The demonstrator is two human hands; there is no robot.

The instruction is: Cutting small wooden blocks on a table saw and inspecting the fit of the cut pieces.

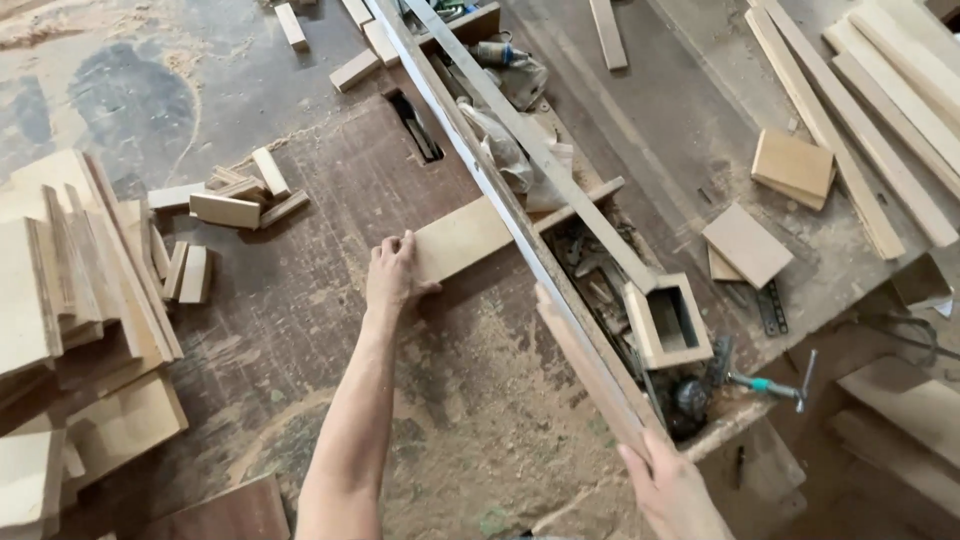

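Observation:
My left hand (392, 272) grips the near end of a flat light-wood board (462, 236) that lies across a worn brown table (330, 330). The board's far end reaches under a long metal rail (470, 155) that runs diagonally over the table. My right hand (672, 492) holds the near end of a long reddish wooden strip (585, 365), which lies along the rail. A slot (415, 125) in the table top sits beyond the board.
Stacked cut boards (60, 290) and small wood blocks (228, 200) lie at the left. A tray of tools and a small open wooden box (668, 322) sit right of the rail. Square offcuts (792, 165) and long slats (870, 110) lie on the right bench.

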